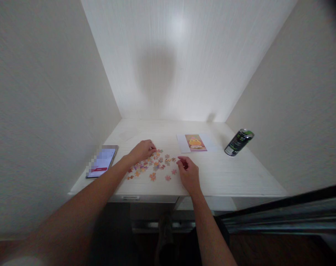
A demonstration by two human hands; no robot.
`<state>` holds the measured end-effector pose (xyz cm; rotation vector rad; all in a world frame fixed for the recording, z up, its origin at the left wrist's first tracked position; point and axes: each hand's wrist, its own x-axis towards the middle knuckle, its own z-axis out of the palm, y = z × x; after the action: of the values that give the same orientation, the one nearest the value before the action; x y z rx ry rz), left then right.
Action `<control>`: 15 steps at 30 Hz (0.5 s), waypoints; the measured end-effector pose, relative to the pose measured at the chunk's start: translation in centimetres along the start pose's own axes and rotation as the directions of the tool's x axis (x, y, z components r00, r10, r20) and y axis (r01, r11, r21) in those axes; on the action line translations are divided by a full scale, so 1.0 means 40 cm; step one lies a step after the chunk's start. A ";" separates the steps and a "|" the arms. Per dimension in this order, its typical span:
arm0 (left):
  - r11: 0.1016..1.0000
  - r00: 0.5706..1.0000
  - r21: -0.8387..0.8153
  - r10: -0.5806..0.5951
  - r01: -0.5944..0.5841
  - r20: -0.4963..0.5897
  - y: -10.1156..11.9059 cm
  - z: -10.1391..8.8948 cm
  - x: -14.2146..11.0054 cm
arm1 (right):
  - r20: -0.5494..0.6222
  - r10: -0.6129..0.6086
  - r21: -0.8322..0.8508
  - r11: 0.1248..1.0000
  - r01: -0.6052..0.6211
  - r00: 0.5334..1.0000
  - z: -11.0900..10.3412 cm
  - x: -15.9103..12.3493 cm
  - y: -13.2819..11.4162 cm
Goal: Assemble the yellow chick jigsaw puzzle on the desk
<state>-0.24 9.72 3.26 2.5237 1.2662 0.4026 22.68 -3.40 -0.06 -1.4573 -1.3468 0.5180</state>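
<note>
White desk (226, 179) between pale walls (170, 29) bears loose puzzle pieces (153, 177) near its middle, probably light, thin and stiff, easiest taken by their edges. Left hand (141, 150) curls over their far side and right hand (189, 175) beside their right, fingertips drawn close; whether either pinches a piece, I cannot tell. Lettering on the black-and-green can (239, 142), right, is illegible.

Phone (106, 159) on white desk (226, 175), left side, screen lit; dark can (239, 142) near right wall (281, 111).
</note>
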 end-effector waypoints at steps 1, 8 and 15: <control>1.000 1.000 -0.021 0.001 -0.001 0.003 -0.007 -0.003 -0.006 | 0.001 0.001 0.001 1.000 -0.001 1.000 0.000 0.000 0.000; 0.986 0.997 -0.150 -0.078 0.075 -0.013 -0.035 -0.019 -0.049 | 0.014 0.010 0.009 1.000 -0.010 1.000 0.000 0.001 0.001; 0.969 0.994 -0.221 -0.110 0.110 0.011 -0.018 -0.029 -0.040 | 0.013 0.016 0.001 1.000 -0.016 1.000 -0.001 -0.001 -0.001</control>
<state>-2.11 8.98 3.85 2.2581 1.2778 0.4904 22.69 -3.46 0.00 -1.4676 -1.3461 0.5397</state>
